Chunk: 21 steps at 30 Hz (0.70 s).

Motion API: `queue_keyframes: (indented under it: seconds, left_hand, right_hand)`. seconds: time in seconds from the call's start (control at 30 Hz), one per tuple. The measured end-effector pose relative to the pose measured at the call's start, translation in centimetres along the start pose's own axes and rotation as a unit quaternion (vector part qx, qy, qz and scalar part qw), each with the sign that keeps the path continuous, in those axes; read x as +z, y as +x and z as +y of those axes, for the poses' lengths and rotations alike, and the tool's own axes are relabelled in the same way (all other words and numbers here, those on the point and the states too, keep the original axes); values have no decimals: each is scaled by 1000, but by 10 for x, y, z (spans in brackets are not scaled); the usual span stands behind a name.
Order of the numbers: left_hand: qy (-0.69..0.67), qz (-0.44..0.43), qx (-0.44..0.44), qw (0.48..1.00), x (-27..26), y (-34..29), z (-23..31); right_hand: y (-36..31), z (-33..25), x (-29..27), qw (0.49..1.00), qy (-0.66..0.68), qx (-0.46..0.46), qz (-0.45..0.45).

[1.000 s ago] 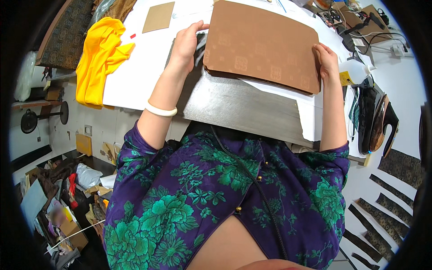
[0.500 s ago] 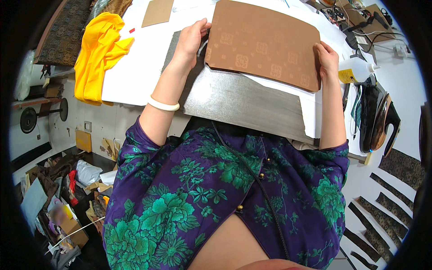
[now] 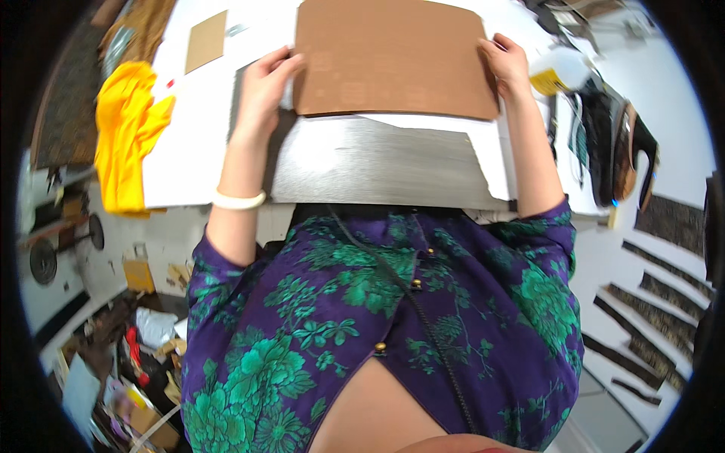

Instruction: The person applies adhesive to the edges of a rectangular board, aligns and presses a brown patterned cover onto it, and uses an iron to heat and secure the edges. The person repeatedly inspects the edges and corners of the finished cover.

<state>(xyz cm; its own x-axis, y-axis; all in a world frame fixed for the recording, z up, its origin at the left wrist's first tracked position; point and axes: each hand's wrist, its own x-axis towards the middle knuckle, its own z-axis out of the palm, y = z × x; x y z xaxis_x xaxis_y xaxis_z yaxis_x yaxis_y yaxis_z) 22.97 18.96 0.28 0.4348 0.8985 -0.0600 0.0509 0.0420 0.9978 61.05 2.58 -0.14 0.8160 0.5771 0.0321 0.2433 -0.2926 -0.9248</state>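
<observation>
A wide brown panel (image 3: 393,60) with rounded corners and a faint tone-on-tone pattern is at the top middle, over the white tabletop. My left hand (image 3: 264,84) pinches its left edge between thumb and fingers. At the opposite edge, my right hand (image 3: 510,64) is closed on the panel's right side, thumb on top. Beneath and nearer to me lies a grey metal plate (image 3: 377,162), running along the table's front edge. What the panel covers under it is hidden.
Yellow cloth (image 3: 128,136) hangs over the table's left end, near a tan board (image 3: 206,41). A white bottle with a yellow label (image 3: 559,72) stands beyond my right hand. Dark patterned strips (image 3: 642,332) lie at right. Assorted clutter (image 3: 136,377) fills the lower left.
My left fingers, earlier beside the panel, have closed on its left edge. The panel now sits level in view instead of slanting down to the right. The whole view has turned slightly.
</observation>
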Motion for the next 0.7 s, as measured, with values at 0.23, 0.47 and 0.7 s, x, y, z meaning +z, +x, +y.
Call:
queue_keyframes:
  seconds: [0.23,0.47,0.7]
  left_hand:
    - [289,-50,95,951,-13,-55,17]
    - [339,-72,95,933,-7,-57,25]
    - [338,-73,116,931,-11,-59,22]
  right_hand:
    - [-86,-19,-69,986,-117,-49,-110]
    - [-119,-10,-66,966,-139,-159,-149]
    - [-118,-8,-65,969,-129,-153,-146]
